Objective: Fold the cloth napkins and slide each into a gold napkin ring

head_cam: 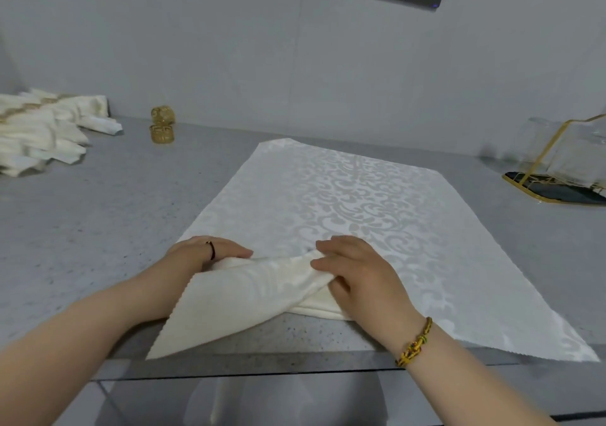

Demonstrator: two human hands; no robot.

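Far left on the counter (pixel 82 229): pile of folded cream napkins (pixel 42 133). Just right of the pile, near the wall: two gold napkin rings (pixel 162 129), one standing beyond the other.

Centre: white damask napkin (pixel 344 196) spread flat, widening from the far end towards the near right. Near-left portion turned over into a loose roll, long axis left to right. Free corner pointing near-left, overhanging the near counter edge.

Left hand (pixel 210 252) on the left end of the roll, fingers together and laid over it. Thumb hidden; grip or mere pressure cannot be told.

Right hand (pixel 357 274) at the right end, fingers curled, pinching the fold against the thumb.

Far right: gold-framed glass holder (pixel 557 170).
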